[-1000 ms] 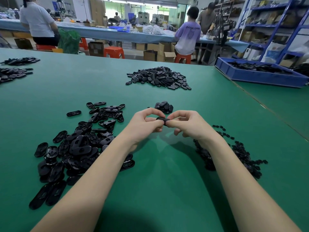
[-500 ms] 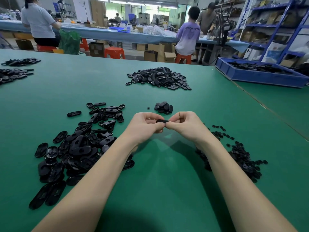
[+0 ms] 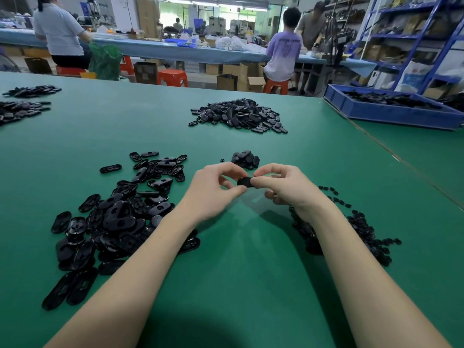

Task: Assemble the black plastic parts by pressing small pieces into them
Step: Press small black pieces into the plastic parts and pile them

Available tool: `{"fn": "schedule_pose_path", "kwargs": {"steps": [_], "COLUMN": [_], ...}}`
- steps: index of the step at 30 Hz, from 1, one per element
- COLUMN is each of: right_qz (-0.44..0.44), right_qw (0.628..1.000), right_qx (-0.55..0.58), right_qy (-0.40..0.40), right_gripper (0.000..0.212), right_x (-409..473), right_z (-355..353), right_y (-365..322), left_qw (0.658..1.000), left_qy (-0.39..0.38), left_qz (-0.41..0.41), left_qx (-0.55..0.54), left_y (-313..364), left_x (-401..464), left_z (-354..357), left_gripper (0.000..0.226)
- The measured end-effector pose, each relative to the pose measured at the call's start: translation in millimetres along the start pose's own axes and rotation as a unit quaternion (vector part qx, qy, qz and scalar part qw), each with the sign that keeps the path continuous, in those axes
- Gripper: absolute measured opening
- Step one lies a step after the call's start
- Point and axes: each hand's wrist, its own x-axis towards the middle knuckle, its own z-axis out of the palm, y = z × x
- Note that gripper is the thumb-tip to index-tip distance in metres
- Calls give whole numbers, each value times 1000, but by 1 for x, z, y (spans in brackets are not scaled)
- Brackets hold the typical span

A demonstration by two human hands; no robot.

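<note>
Both hands, left (image 3: 213,189) & right (image 3: 283,187), pinch one black part (image 3: 245,182) mid-frame, above surface (image 3: 251,259). Insert not visible. Prob. best: square it up, press w/ thumbs evenly till seated.

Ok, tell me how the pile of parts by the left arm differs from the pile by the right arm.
The left pile holds large oval shells, several with a hole or slot showing; the right pile holds much smaller bits.
The left pile is heaped and spreads wide; the right pile runs in a narrower strip, partly hidden by the right forearm.
Both are black plastic and lie loose on the green table.
</note>
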Motion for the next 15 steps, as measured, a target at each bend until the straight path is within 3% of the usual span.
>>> {"fn": "schedule_pose_path", "kwargs": {"steps": [4,7,15], "right_qz": [25,41,75], "right_qw": [1000,999,997], "right_qx": [4,-13,0], "right_qy": [11,24,-13], "right_gripper": [20,36,49], "right_x": [-1,-1,1], "right_z": [0,-4,-8], "right_y": [0,-1,-2], "left_qw": [999,993,966], "left_qy": [10,46,159], "left_qz": [0,-63,-154], "left_qx": [35,84,134], "left_y": [-5,-16,-24], "left_x": [0,9,75], "left_z": [4,0,7], "left_gripper": [15,14,25]}}
